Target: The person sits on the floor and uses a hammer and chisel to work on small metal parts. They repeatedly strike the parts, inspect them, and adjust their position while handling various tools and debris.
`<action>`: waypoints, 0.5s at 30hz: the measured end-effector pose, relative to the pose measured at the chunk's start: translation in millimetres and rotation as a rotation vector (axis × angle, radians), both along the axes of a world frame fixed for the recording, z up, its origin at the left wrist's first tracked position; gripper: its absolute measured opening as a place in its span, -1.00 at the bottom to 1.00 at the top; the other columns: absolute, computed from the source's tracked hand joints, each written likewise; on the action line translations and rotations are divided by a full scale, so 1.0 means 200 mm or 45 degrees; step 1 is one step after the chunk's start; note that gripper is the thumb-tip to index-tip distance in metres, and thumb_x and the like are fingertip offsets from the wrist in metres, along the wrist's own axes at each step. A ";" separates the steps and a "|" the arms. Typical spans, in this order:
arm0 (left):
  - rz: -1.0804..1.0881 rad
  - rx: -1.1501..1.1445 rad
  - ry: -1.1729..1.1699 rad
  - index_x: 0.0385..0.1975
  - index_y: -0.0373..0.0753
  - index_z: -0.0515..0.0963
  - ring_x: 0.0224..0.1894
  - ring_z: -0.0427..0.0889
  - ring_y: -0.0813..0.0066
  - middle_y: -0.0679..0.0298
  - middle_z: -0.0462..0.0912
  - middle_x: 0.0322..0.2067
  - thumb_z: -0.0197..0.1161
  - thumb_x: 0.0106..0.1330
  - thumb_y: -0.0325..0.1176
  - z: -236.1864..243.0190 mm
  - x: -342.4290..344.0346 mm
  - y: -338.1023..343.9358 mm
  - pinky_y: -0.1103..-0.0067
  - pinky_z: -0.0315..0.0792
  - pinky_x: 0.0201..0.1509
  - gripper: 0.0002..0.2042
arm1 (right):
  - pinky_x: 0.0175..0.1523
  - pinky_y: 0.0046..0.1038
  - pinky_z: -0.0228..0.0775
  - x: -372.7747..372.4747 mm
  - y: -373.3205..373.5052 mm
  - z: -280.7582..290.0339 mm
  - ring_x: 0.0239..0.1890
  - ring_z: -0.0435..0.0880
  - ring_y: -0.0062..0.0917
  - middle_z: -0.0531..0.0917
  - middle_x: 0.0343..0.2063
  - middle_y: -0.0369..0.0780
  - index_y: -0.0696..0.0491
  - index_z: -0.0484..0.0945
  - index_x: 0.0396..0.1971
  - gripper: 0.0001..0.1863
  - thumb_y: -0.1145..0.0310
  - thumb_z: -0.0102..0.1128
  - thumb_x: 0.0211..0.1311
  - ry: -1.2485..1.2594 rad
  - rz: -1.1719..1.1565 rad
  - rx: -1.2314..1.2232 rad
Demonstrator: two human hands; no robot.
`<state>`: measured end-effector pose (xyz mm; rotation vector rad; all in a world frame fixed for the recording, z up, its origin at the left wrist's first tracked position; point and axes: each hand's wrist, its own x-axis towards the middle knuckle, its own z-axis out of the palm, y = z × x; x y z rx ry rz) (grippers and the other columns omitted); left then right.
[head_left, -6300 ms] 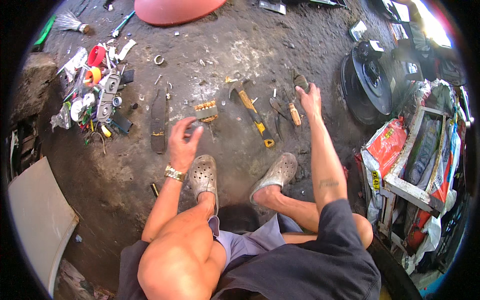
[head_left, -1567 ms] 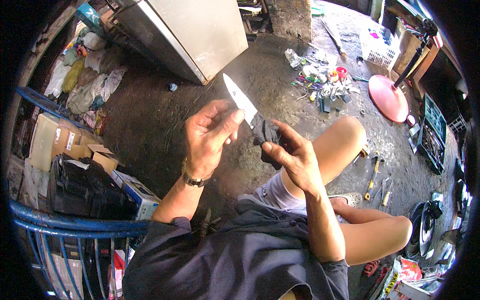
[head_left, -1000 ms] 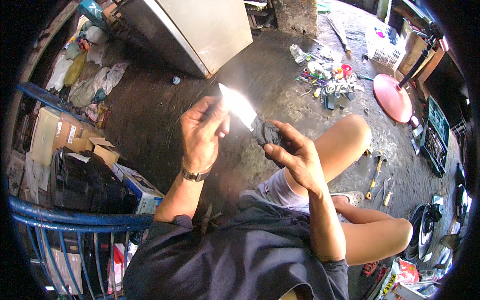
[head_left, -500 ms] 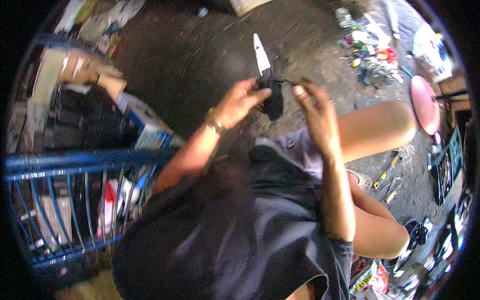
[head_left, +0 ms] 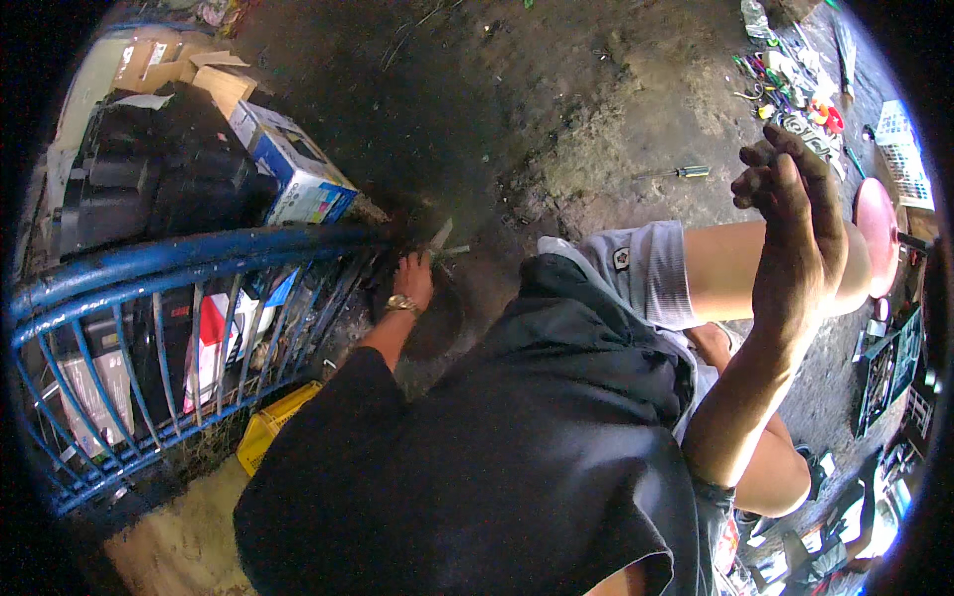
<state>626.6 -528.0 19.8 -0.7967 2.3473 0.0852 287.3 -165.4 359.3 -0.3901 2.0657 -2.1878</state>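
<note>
Dark floor (head_left: 477, 109) spreads beneath left hand (head_left: 415, 282) near railing (head_left: 199, 260).

One screwdriver (head_left: 693, 172), one wristwatch (head_left: 400, 303), one railing (head_left: 199, 252)

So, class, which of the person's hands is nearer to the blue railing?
The left hand: it is low, close by the right end of the blue railing. The right hand is raised far off to the right.
</note>
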 end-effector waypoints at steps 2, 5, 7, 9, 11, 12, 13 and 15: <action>0.227 -0.184 0.143 0.35 -0.21 0.33 0.40 0.26 -0.05 0.02 0.29 0.36 0.29 0.33 -0.22 -0.24 0.12 -0.14 0.04 0.31 0.36 -0.41 | -0.13 -0.57 0.48 0.02 0.01 0.04 -0.31 0.65 -0.59 0.73 -0.22 -0.14 0.25 0.60 0.05 -0.68 0.34 0.15 0.47 0.060 0.003 -0.013; 0.183 -0.264 -0.145 0.31 -0.23 0.38 0.38 0.29 -0.07 -0.01 0.36 0.32 0.25 0.36 -0.17 -0.39 0.19 -0.43 0.05 0.36 0.31 -0.45 | -0.11 -0.55 0.49 0.02 0.13 0.05 -0.30 0.68 -0.53 0.74 -0.22 -0.13 0.28 0.60 0.03 -0.69 0.37 0.13 0.47 0.185 -0.067 0.043; 0.130 -0.202 -0.221 0.26 -0.26 0.43 0.33 0.35 -0.07 -0.04 0.44 0.25 0.22 0.38 -0.13 -0.43 0.02 -0.42 0.07 0.40 0.25 -0.48 | -0.06 -0.52 0.52 0.04 0.26 0.12 -0.23 0.70 -0.47 0.72 -0.16 -0.10 0.31 0.59 0.03 -0.68 0.39 0.13 0.46 0.182 -0.315 0.163; 0.205 -0.106 -0.076 0.19 -0.30 0.49 0.25 0.46 -0.05 -0.08 0.54 0.15 0.17 0.39 -0.08 -0.38 -0.10 -0.29 0.09 0.44 0.19 -0.50 | -0.01 -0.44 0.55 0.06 0.53 0.07 -0.12 0.69 -0.42 0.68 -0.05 -0.06 0.32 0.56 0.07 -0.66 0.40 0.12 0.45 0.366 -0.497 0.223; 0.402 0.246 0.398 0.10 -0.33 0.55 0.03 0.60 0.03 -0.03 0.64 -0.01 0.12 0.39 -0.04 -0.20 -0.25 -0.48 0.17 0.51 0.02 -0.52 | -0.04 -0.42 0.55 0.11 0.75 0.03 -0.09 0.68 -0.40 0.68 -0.04 -0.05 0.31 0.55 0.07 -0.67 0.42 0.09 0.46 0.315 -0.773 -0.030; 0.487 0.421 0.633 0.05 -0.34 0.57 -0.08 0.68 0.08 -0.01 0.69 -0.09 0.10 0.39 -0.03 -0.08 -0.31 -0.59 0.21 0.54 -0.07 -0.52 | -0.07 -0.42 0.55 0.16 0.83 -0.02 -0.09 0.67 -0.40 0.68 -0.06 -0.05 0.30 0.55 0.07 -0.68 0.42 0.07 0.47 0.283 -0.922 -0.146; 1.148 1.351 0.658 -0.11 -0.32 0.63 -0.42 0.68 0.27 0.12 0.71 -0.32 0.02 0.39 -0.03 0.06 -0.62 -0.16 0.32 0.51 -0.39 -0.56 | -0.17 -0.46 0.50 0.22 0.96 -0.02 -0.19 0.64 -0.44 0.68 -0.17 -0.07 0.28 0.54 0.06 -0.69 0.40 0.08 0.46 0.273 -0.887 -0.254; 1.136 1.777 0.805 -0.14 -0.31 0.62 -0.57 0.59 0.41 0.19 0.69 -0.38 -0.01 0.37 -0.04 0.44 -0.95 -0.11 0.41 0.39 -0.58 -0.56 | -0.22 -0.48 0.47 0.28 0.97 -0.07 -0.27 0.61 -0.47 0.66 -0.26 -0.11 0.27 0.53 0.06 -0.68 0.38 0.10 0.46 0.234 -1.013 -0.349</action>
